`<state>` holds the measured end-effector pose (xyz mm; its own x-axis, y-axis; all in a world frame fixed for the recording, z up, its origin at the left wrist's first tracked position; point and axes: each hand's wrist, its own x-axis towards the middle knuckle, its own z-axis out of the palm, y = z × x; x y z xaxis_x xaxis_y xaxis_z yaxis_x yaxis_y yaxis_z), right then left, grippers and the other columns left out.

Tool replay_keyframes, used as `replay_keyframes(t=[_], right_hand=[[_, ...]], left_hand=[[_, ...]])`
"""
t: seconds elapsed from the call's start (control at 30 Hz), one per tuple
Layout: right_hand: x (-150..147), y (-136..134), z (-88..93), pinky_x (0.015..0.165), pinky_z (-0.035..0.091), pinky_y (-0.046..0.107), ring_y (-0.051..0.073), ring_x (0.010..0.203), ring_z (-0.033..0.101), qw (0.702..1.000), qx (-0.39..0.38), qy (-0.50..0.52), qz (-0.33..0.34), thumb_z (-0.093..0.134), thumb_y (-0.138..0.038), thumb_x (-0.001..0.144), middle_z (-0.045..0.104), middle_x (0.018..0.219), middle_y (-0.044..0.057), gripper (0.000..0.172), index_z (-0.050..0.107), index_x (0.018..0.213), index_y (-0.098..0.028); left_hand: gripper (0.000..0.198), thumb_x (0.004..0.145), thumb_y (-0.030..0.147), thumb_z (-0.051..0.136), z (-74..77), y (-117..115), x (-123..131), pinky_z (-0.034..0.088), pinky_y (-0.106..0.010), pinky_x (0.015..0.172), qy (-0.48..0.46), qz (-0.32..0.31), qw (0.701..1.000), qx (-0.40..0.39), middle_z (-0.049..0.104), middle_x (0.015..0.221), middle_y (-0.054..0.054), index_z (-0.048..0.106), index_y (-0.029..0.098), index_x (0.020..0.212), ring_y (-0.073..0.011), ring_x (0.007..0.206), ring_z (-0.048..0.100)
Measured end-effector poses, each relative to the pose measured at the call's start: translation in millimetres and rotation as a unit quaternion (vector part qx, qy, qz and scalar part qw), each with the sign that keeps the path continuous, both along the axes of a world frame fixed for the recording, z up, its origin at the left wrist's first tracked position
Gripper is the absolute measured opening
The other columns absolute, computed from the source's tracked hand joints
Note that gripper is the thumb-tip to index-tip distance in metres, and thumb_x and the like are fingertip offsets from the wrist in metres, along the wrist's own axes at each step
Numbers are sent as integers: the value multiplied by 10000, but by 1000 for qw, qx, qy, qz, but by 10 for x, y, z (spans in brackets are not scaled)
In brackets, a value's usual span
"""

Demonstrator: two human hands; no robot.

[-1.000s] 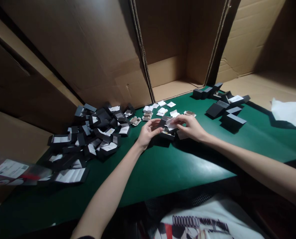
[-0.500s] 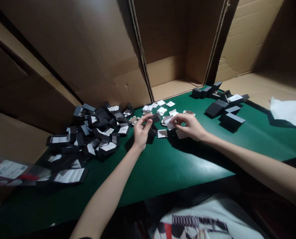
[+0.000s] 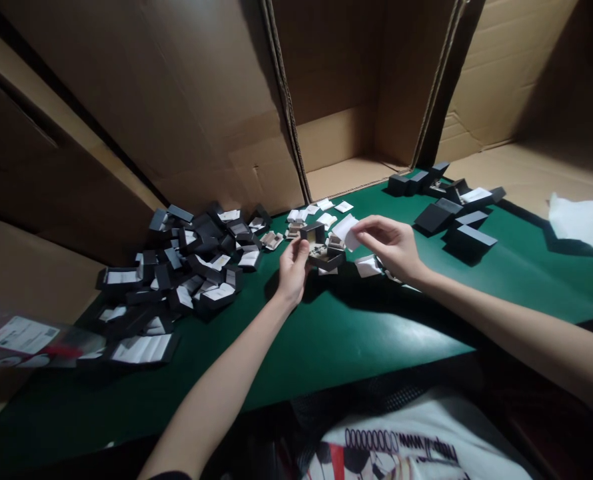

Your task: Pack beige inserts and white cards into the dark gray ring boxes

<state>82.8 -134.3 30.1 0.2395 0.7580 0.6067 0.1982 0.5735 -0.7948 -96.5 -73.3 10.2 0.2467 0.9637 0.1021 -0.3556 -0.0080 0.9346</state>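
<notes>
My left hand [image 3: 293,270] grips a small black hinged box [image 3: 329,257] by its left side. Its lid stands up and the inside faces me, with something pale near the hinge. A white paper piece [image 3: 345,231] is pinched between the thumb and fingers of my right hand [image 3: 389,245], just right of the raised lid. Below that hand a folded white piece [image 3: 369,266] lies on the green table [image 3: 326,333]. Behind the box are several small white and beige inserts [image 3: 296,216].
A heap of open black boxes with white linings [image 3: 204,260] covers the left side. More black boxes [image 3: 439,217] stand at the right. Cardboard walls [image 3: 176,100] rise behind. A plastic bag with a label [image 3: 21,335] lies far left, a white sheet [image 3: 584,223] far right.
The black box in my left hand has turned so its open inside shows. My right hand has moved slightly right and up with the white paper piece.
</notes>
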Motion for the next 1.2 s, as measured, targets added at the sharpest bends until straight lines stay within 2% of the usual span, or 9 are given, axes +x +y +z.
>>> replay_keyframes(t=[0.23, 0.4, 0.5, 0.67, 0.83, 0.9, 1.0, 1.1, 1.2], right_hand=[[-26, 13, -32, 739, 550, 318, 171, 830, 650, 993, -38, 11, 115, 691, -287, 764, 663, 928, 49, 328, 558, 1049, -195], [25, 21, -7, 734, 536, 329, 166, 785, 637, 993, -48, -25, 101, 657, -286, 795, 677, 867, 47, 157, 649, 904, -173], [50, 6, 38, 758, 525, 332, 172, 853, 623, 994, -44, -59, 77, 577, -278, 845, 679, 912, 49, 160, 677, 930, -186], [50, -27, 86, 480, 476, 230, 92, 570, 561, 989, -109, -38, 95, 582, -332, 847, 627, 825, 13, 227, 609, 1032, -202], [49, -11, 59, 329, 374, 187, 65, 453, 511, 984, -147, 8, 97, 698, -360, 758, 605, 787, -7, 281, 548, 933, -200], [57, 9, 45, 393, 443, 202, 88, 528, 553, 984, -136, 8, 110, 719, -353, 736, 623, 794, 12, 272, 570, 887, -182], [61, 30, 23, 628, 561, 282, 150, 740, 627, 984, -116, -16, 131, 725, -352, 728, 656, 885, 56, 281, 611, 903, -164], [36, 26, -16, 791, 564, 347, 182, 867, 641, 988, -90, -38, 123, 707, -354, 750, 660, 943, 70, 291, 607, 950, -167], [-20, 10, -66, 821, 559, 356, 184, 884, 645, 989, -51, -85, 109, 666, -339, 792, 656, 958, 75, 229, 599, 936, -174]], left_hand=[[379, 757, 480, 679, 53, -74, 11, 488, -219, 573, 16, -73, 997, -1, 623, 747, -20, 593, 139, 900, -106, 594, 579], [353, 755, 468, 678, 49, -59, 4, 456, -200, 526, 28, -48, 998, 8, 613, 694, -4, 598, 142, 864, -95, 550, 558], [350, 747, 454, 687, 29, -33, 3, 471, -210, 573, 29, -50, 998, 2, 637, 740, -12, 610, 146, 893, -107, 604, 589], [409, 691, 386, 739, 15, -10, 3, 484, -224, 689, 62, -70, 996, -9, 676, 964, -64, 634, 139, 1000, -156, 820, 636], [400, 708, 356, 722, 5, -13, 2, 487, -224, 657, 86, -89, 992, -2, 681, 938, -60, 627, 139, 1030, -144, 768, 627], [394, 710, 344, 721, 4, -18, 4, 494, -225, 646, 89, -93, 992, 1, 680, 922, -54, 624, 142, 1034, -140, 749, 625], [396, 713, 347, 717, 1, -21, 8, 508, -240, 641, 89, -99, 991, -3, 674, 930, -58, 617, 147, 1040, -152, 761, 628], [411, 731, 375, 699, -7, -24, 12, 512, -251, 628, 93, -106, 990, -8, 670, 944, -66, 605, 152, 1063, -158, 754, 628], [402, 750, 381, 686, -8, -37, 21, 507, -251, 668, 106, -102, 989, 16, 671, 980, -77, 603, 160, 1074, -168, 804, 634]])
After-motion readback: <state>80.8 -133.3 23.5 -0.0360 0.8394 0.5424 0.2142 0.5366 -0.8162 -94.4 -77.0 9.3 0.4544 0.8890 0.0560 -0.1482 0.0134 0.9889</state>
